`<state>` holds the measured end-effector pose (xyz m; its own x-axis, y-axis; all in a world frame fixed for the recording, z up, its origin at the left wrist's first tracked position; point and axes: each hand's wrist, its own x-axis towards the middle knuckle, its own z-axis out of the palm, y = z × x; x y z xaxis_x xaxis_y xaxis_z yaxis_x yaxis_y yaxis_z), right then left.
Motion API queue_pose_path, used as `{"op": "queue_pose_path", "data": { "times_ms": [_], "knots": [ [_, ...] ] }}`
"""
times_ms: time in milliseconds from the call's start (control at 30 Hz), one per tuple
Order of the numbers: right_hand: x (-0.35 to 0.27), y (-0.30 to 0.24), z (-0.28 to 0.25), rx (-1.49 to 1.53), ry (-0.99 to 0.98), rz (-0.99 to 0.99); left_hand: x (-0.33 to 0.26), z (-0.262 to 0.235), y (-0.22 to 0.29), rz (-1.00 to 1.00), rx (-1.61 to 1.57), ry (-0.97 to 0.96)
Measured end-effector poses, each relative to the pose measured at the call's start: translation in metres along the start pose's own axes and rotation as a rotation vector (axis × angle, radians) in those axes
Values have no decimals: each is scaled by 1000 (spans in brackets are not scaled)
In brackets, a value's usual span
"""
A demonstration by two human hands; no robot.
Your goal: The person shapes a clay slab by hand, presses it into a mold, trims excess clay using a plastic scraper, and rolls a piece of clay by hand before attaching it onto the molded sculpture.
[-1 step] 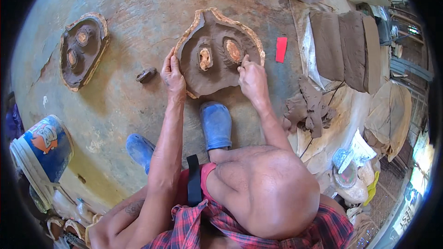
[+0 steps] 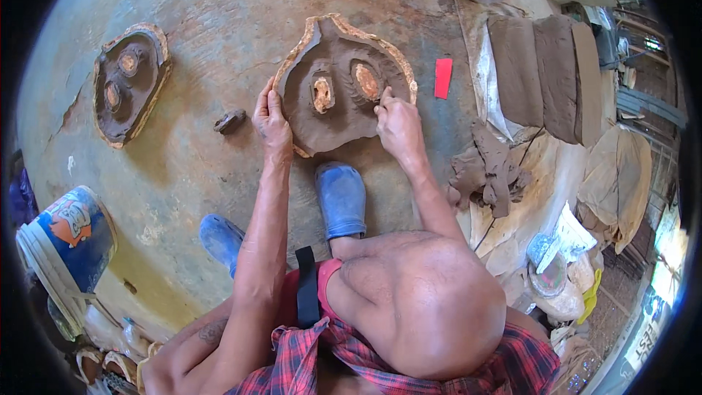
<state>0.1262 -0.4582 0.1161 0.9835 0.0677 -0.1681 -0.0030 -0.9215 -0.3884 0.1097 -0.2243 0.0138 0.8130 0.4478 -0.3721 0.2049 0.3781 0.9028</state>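
The clay mould (image 2: 338,88) lies flat on the floor (image 2: 205,175) ahead of the blue shoe (image 2: 341,199), long axis running away from the person, pointed end far. Left hand (image 2: 270,118) grips its left rim; right hand (image 2: 398,126) presses its right edge, fingers curled

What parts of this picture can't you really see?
- Head view: the near edge of the clay-filled mould under the left hand and right hand is covered by them.
- The second mould is too far off to show detail in its hollows.
- The blue-and-white bucket is cut off by the dark rim.
- The blue shoe is partly behind the left forearm.
- The clay slabs hide what lies beneath.
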Motion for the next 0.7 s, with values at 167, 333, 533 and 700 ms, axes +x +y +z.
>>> {"op": "queue_pose_path", "data": {
  "times_ms": [167, 333, 533, 700],
  "knots": [
    [-13, -12, -2, 89, 63, 45, 1, -5, 2, 16, -70, -23],
    [-18, -18, 15, 90, 222, 60, 1, -3, 2, 14, -52, -10],
    [-21, -20, 22, 50, 351, 127, 1, 2, 2, 44, -61, 5],
    [-27, -40, 25, 374, 108, 146, 0, 1, 1, 22, -70, 2]
  ]
}}
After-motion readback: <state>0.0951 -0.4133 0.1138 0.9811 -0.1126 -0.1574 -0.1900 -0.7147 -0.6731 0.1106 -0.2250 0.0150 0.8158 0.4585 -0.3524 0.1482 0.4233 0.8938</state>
